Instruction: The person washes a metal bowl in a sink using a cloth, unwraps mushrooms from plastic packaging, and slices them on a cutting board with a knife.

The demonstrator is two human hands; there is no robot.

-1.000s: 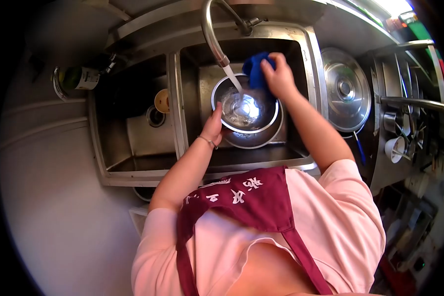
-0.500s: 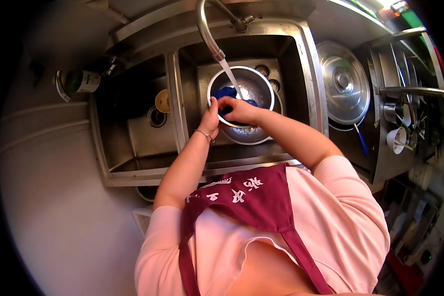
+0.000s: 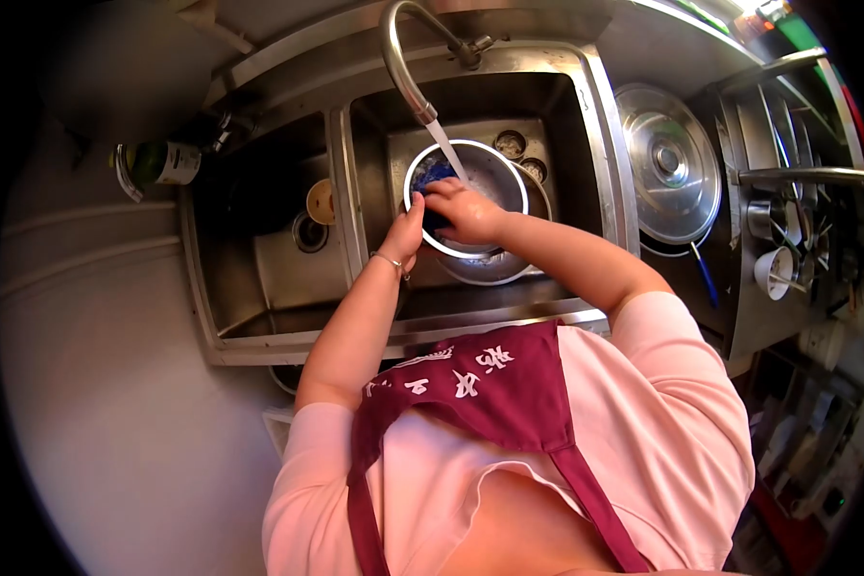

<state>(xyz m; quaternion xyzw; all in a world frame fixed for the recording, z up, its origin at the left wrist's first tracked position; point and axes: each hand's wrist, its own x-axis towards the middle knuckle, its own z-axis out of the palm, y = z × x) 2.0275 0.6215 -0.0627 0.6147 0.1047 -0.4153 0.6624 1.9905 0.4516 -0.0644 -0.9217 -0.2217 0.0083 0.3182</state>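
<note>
Blue cloth (image 3: 436,175) lies in metal bowl (image 3: 505,192), against L inside wall, under & just beyond bent fingers of R hand (image 3: 468,215); we can't tell if they pinch it. We note L hand (image 3: 407,234) holding bowl rim, thumb at edge, other fingers hidden. Tap (image 3: 405,77) runs into bowl; 2nd bowl (image 3: 490,273) partly beneath, in sink (image 3: 612,192).

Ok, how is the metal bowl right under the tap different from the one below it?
The upper bowl is held at its rim by the left hand, while the lower bowl sits beneath it in the sink. The upper bowl contains a blue cloth and catches the running water; the lower bowl's inside is mostly hidden. Both look round and metallic.
</note>
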